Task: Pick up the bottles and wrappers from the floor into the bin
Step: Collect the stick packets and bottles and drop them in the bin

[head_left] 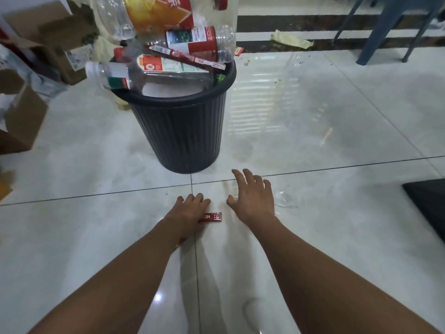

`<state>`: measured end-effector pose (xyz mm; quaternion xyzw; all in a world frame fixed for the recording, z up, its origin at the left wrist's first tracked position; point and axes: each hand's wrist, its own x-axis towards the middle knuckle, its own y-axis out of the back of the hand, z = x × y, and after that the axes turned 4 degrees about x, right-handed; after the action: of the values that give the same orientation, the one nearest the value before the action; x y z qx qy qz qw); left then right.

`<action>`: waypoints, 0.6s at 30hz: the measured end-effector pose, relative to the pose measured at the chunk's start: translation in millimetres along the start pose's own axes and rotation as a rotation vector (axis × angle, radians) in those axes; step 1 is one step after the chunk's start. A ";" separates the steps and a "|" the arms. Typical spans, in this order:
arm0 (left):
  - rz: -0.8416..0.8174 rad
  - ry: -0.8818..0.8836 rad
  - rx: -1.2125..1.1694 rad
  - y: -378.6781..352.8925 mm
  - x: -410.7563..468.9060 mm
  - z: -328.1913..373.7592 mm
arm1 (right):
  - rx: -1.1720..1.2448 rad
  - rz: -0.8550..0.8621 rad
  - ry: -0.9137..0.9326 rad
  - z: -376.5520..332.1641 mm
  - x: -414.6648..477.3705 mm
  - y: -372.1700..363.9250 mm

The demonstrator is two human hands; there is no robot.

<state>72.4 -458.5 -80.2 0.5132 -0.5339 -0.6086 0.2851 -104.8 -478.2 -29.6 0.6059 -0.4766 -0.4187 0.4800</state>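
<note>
Red wrapper (213, 217) lies on the floor (313, 141) before the heaped black bin (183, 131), my left hand (190, 209) over one end, its grip unclear, right hand (254, 201) spread wide, empty; next, pinch, lift, bin it.

Indoor room: glossy tiled floor (313, 121), cardboard boxes (48, 32), plastic chair (390, 27).

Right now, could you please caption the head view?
Left hand grips a red wrapper before the overfull black bin; right hand spread.
</note>
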 end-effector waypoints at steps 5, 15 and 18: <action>-0.015 -0.005 0.006 -2.7 4.5 3.6 | 0.001 -0.009 0.002 -0.8 1.3 -5.8; 0.089 0.011 -0.024 15.6 13.4 9.8 | -0.078 -0.035 0.002 13.9 4.3 -1.1; 0.148 0.023 -0.057 27.9 17.8 14.9 | -0.093 -0.030 -0.007 20.4 5.8 2.0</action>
<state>47.4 -476.6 -61.0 0.4708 -0.5498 -0.5947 0.3499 -123.8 -487.8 -31.8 0.5885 -0.4491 -0.4496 0.4998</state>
